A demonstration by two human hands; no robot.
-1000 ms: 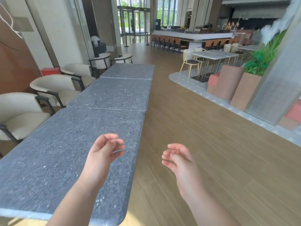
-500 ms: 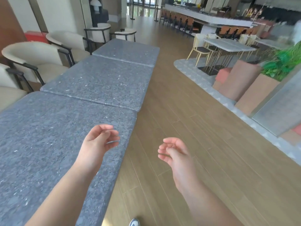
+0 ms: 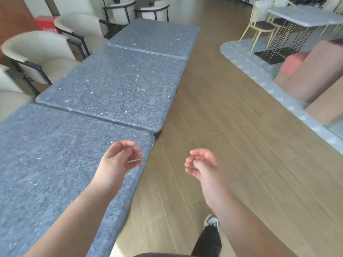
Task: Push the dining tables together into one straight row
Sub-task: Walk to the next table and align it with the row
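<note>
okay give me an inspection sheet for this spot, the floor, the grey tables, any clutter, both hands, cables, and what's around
Surface: wood plank floor, bare where seen.
Job's things: three grey stone-top tables in a line: near table, middle table, far table. Edges meet or nearly meet; the right-hand edges step out of line, so the row is not straight.
Clutter: nothing seen on the tabletops.
Grippers: left hand open, over the near table's corner; contact unclear. Right hand open, over the floor, holding nothing.
Cables: nothing seen.
Surroundings: cream armchairs left of the tables; a pale table with chairs on a raised grey platform at right.
</note>
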